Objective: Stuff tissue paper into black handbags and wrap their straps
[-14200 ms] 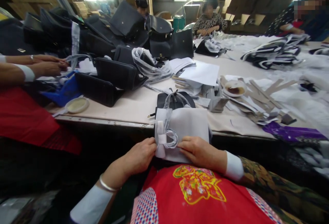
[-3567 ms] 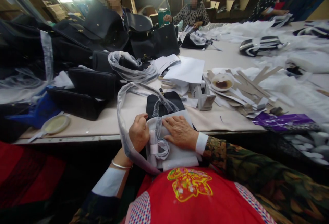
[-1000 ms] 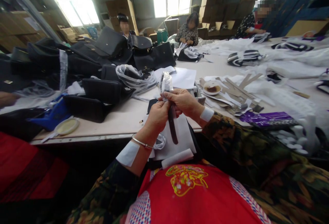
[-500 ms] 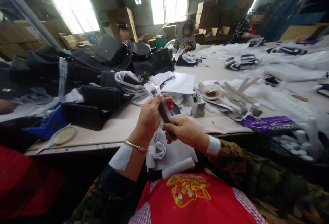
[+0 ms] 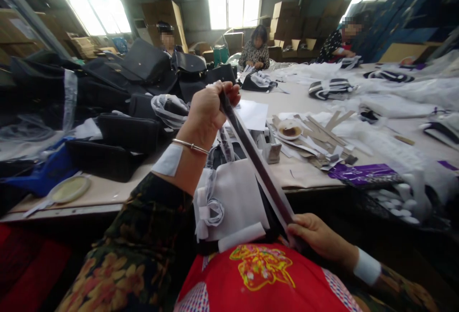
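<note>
A long dark strap [image 5: 255,159] in a clear plastic sleeve is stretched slantwise between my hands. My left hand [image 5: 211,106] grips its upper end above the table edge. Its lower end is pinched in my right hand [image 5: 315,235], low and to the right, beside the red apron [image 5: 229,283]. Under the strap, on my lap, rests a dark bag wrapped in white sheet [image 5: 236,192], with a coiled white strip [image 5: 215,212] on its left and a white roll [image 5: 241,236] at its lower edge.
Black bags [image 5: 147,66] are piled at the left, near a blue tray [image 5: 39,173] and a round lid [image 5: 70,188]. On the table [image 5: 294,97] lie cardboard strips [image 5: 332,135], a small dish [image 5: 289,130] and a purple packet [image 5: 362,173]. Three people work across the table.
My left hand has risen and my right hand has moved down to the right. The strap, bunched between them before, is now drawn out long. The view has shifted slightly.
</note>
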Motion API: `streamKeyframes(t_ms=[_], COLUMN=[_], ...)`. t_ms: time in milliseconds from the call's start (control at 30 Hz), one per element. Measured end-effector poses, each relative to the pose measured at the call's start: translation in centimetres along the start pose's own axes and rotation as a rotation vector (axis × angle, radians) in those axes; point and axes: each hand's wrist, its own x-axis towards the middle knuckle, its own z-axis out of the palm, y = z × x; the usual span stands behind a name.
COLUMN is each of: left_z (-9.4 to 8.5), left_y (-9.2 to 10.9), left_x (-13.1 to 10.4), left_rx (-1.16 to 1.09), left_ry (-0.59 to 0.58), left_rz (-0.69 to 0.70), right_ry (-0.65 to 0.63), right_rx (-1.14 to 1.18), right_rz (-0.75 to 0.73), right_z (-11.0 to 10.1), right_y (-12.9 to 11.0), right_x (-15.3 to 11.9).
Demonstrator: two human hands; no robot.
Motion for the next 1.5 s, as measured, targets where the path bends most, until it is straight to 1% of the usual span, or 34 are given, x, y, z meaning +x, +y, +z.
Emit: streamKeyframes(t_ms=[67, 133, 167, 233, 300, 333, 400, 467, 533, 600, 633, 667, 700, 733, 767, 800, 833, 867, 900, 967, 1000, 1033, 1067, 1100, 1133, 1200, 1233, 1300, 1400, 1500], left_z=[-0.7, -2.0, -2.7, -4.3, -5.8, -6.5, -7.9, -9.1, -10.0, -10.6, -10.8, -10.8, -10.9, -10.9, -10.8, -10.8, -10.7, -10.6, -10.6, -10.6, -10.6, -10.7, -10.9, -11.1, -11.3, -11.8, -12.1, -12.5, -12.9, -12.8], left_y=[-1.0, -1.3, -1.3, -1.6, -2.7, -3.6, -5.7, -7.7, -8.9, -9.1, -9.0, -8.7, -8.4, -8.1, -7.9, -7.8, -7.7, -7.7, -7.8, -8.1, -8.2, -8.4, -8.5, -8.6, -8.6, -8.6, -8.5, -8.4, -8.4, -8.4], left_x=[0.8, 1.2, 1.1, 0.2, -1.8, -3.1, -6.0, -8.6, -10.4, -11.3, -11.5, -11.5, -11.5, -11.6, -11.7, -11.9, -12.1, -12.5, -12.9, -14.0, -14.5, -15.0, -15.4, -15.7, -16.0, -16.2, -16.3, -16.3, -16.2, -16.1], left_rx=[0.001, 0.011, 0.018, 0.028, 0.055, 0.086, 0.208, 0.348, 0.415, 0.449, 0.462, 0.481, 0.501, 0.518, 0.532, 0.549, 0.571, 0.592, 0.61, 0.649, 0.673, 0.699, 0.723, 0.745, 0.763, 0.785, 0.79, 0.788, 0.752, 0.705], left_ry=[0.012, 0.007, -0.017, -0.105, -0.22, -0.268, -0.37, -0.416, -0.445, -0.434, -0.407, -0.367, -0.315, -0.258, -0.199, -0.141, -0.098, -0.077, -0.081, -0.162, -0.219, -0.268, -0.305, -0.332, -0.347, -0.348, -0.339, -0.306, -0.257, -0.22], left_rz=[-0.033, -0.053, -0.054, -0.042, -0.065, -0.106, -0.261, -0.321, -0.329, -0.309, -0.29, -0.266, -0.238, -0.208, -0.168, -0.112, -0.051, 0.013, 0.076, 0.153, 0.158, 0.149, 0.133, 0.11, 0.085, 0.041, 0.027, 0.017, 0.023, -0.023], right_ry=[0.004, 0.005, 0.004, -0.007, -0.026, -0.035, -0.041, -0.04, -0.053, -0.076, -0.062, -0.016, 0.065, 0.178, 0.301, 0.396, 0.432, 0.404, 0.334, 0.155, 0.107, 0.106, 0.14, 0.193, 0.245, 0.315, 0.321, 0.276, 0.188, 0.198], right_rx=[0.005, 0.007, 0.012, 0.035, 0.062, 0.074, 0.101, 0.136, 0.137, 0.051, -0.033, -0.133, -0.231, -0.308, -0.352, -0.349, -0.294, -0.195, -0.058, 0.255, 0.387, 0.477, 0.512, 0.487, 0.408, 0.153, 0.021, -0.165, -0.293, -0.43], right_rz=[0.034, 0.045, 0.04, 0.016, -0.025, -0.049, -0.097, -0.118, -0.125, -0.16, -0.204, -0.272, -0.362, -0.459, -0.538, -0.571, -0.544, -0.459, -0.342, -0.131, -0.074, -0.051, -0.053, -0.07, -0.099, -0.195, -0.25, -0.362, -0.482, -0.525], right_z=[-0.1, -0.1, 0.0, 0.1, 0.4, 0.6, 1.0, 1.4, 1.8, 2.0, 2.0, 2.0, 1.9, 1.9, 1.9, 2.1, 2.4, 2.7, 3.2, 4.1, 4.5, 4.7, 4.8, 4.7, 4.6, 4.2, 4.1, 4.1, 4.5, 4.8], right_y=[1.4, 2.0, 1.9, 0.7, -1.4, -2.7, -5.2, -7.1, -8.2, -8.6, -8.7, -8.9, -9.0, -9.2, -9.5, -9.7, -10.0, -10.2, -10.4, -10.5, -10.4, -10.3, -10.1, -9.9, -9.7, -9.4, -9.3, -9.4, -9.9, -10.0], right_x=[-0.3, -0.4, -0.2, 0.3, 1.3, 1.9, 3.4, 5.2, 7.0, 8.6, 9.2, 9.5, 9.7, 9.7, 9.6, 9.3, 9.0, 8.7, 8.5, 8.6, 8.9, 9.2, 9.6, 10.1, 10.4, 10.9, 11.0, 10.8, 10.3, 10.1])
